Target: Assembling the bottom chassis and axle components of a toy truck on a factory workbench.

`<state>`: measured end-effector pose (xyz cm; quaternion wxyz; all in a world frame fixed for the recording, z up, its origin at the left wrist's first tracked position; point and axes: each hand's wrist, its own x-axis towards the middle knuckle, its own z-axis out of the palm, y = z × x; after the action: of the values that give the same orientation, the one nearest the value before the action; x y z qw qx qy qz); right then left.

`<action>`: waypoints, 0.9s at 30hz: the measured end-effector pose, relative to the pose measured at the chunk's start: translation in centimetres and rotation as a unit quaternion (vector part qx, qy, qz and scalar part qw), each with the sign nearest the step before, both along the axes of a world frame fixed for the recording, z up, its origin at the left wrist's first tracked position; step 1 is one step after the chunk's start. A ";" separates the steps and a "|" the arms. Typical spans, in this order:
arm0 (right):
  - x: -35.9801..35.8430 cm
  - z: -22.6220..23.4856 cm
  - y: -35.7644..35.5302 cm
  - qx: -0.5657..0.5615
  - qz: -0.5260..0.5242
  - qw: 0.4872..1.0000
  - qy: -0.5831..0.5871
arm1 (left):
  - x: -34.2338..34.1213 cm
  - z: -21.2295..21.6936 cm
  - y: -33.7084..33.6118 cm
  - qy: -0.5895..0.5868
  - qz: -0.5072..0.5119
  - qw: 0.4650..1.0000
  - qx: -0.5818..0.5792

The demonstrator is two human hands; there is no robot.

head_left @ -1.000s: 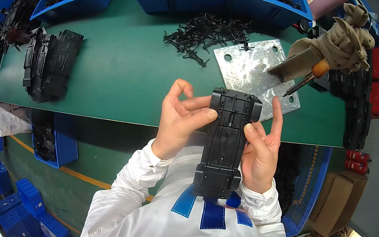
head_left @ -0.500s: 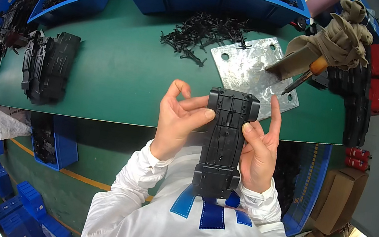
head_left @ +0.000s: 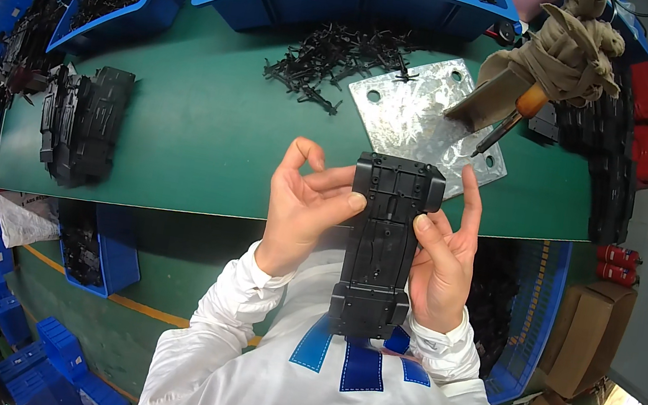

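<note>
A long, ribbed black plastic part (head_left: 380, 250), broader at both ends, is held at the counter (head_left: 184, 121)'s near edge in the grip of left hand (head_left: 297, 211) and right hand (head_left: 446, 264), its reverse hidden.

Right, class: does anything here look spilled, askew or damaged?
Small black parts lie heaped loose on the table, outside the blue bin of similar pieces: perhaps spilled, perhaps deliberate. The metal plate sits askew to the table's edge. The black frame between left hand and right hand shows no obvious damage.
</note>
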<state>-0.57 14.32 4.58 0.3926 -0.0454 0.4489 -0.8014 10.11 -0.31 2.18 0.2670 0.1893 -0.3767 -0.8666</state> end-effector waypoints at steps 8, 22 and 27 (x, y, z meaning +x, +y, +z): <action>-0.1 0.4 0.8 -0.026 -0.024 0.999 -0.031 | -0.3 0.4 0.8 -0.018 -0.016 0.999 -0.022; -1.4 -0.6 3.3 -0.048 -0.036 0.997 -0.058 | -1.2 0.3 2.9 -0.020 -0.124 0.992 -0.021; -1.7 -0.8 3.2 -0.070 -0.030 0.996 -0.047 | 0.1 -1.0 4.6 -0.050 -0.284 0.957 -0.020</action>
<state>-2.25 17.57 3.74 0.3847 -0.0218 0.3739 -0.8436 10.24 4.24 1.17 -0.0055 0.1128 -0.4448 -0.8885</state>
